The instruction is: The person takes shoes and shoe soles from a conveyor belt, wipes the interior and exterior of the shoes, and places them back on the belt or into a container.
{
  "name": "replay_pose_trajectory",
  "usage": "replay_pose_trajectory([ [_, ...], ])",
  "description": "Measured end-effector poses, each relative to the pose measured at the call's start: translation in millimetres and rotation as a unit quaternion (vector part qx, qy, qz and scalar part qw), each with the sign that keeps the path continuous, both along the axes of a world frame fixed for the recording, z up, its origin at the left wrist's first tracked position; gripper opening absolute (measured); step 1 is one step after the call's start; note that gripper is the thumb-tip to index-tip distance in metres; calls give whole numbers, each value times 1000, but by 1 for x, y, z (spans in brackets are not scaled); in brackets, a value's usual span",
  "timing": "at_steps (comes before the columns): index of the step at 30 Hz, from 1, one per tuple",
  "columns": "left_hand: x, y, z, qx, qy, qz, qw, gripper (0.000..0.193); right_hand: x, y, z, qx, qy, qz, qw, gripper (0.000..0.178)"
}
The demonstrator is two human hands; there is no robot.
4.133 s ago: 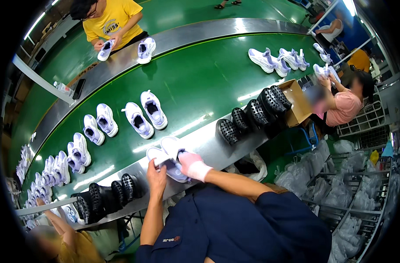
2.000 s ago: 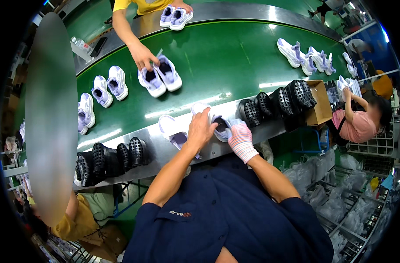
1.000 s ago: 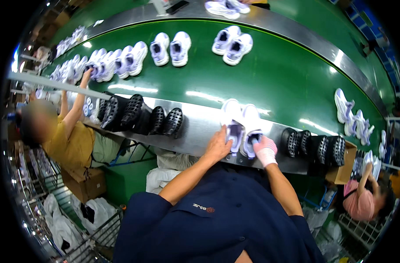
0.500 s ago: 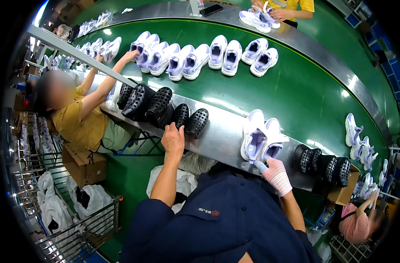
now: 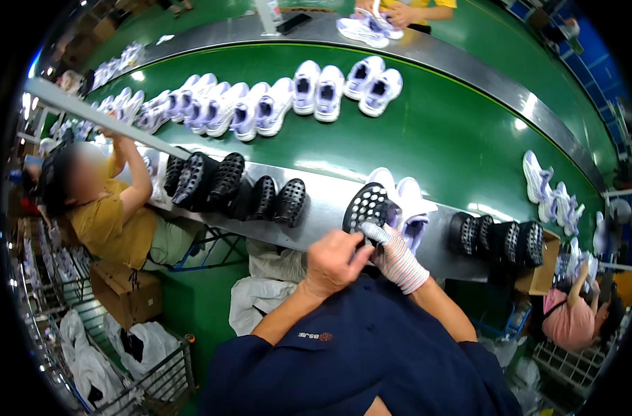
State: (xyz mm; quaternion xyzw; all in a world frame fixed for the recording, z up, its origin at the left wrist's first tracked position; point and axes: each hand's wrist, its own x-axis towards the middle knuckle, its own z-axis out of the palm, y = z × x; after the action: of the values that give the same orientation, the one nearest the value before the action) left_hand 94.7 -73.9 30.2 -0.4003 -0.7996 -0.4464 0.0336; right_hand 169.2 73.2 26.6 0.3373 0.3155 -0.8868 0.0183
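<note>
Both my hands meet at the near edge of the steel ledge. A black shoe tree [image 5: 366,206] dotted with holes stands tilted above them, in front of a white-and-lilac sneaker. My right hand [image 5: 401,262], in a striped glove with a bluish thumb, grips its lower right side. My bare left hand [image 5: 335,261] is closed with its fingertips at the lower end, which the fingers partly hide. Just right of the shoe tree, a second white sneaker [image 5: 413,218] sits on the ledge, its opening toward me.
More black shoe trees [image 5: 290,202] stand left on the ledge [image 5: 323,187]; another group [image 5: 504,243] stands right. White sneakers [image 5: 316,90] line the green belt [image 5: 461,139]. A co-worker in yellow [image 5: 118,222] sits left; a cart [image 5: 156,374] holds white bags.
My left hand has moved right from the left group of shoe trees to my gloved hand. A black shoe tree now stands between them. My view has shifted, and the left co-worker's arm has drawn back.
</note>
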Motion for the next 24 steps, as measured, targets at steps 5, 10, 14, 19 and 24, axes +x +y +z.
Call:
replay_pose_trajectory([
  [5, -23, 31, -31, 113, -384, -11, 916, 31, 37, 16, -9, 61, -17, 277, 959, 36],
  [10, -18, 54, -72, 67, -479, 24, 875, 14, 46, 12, 27, 684, -128, 302, 652, 60],
  [14, 1, 80, -78, 52, -469, 22, 881, 15, 67, 19, 15, 642, -190, 345, 658, 61],
  [19, 6, 107, -88, -51, -161, 88, 982, 40, 77, 41, -4, 652, -244, 332, 636, 51],
  [24, -26, 117, -117, -87, -9, -87, 992, 28, 53, 60, -8, 657, -286, 370, 592, 33],
])
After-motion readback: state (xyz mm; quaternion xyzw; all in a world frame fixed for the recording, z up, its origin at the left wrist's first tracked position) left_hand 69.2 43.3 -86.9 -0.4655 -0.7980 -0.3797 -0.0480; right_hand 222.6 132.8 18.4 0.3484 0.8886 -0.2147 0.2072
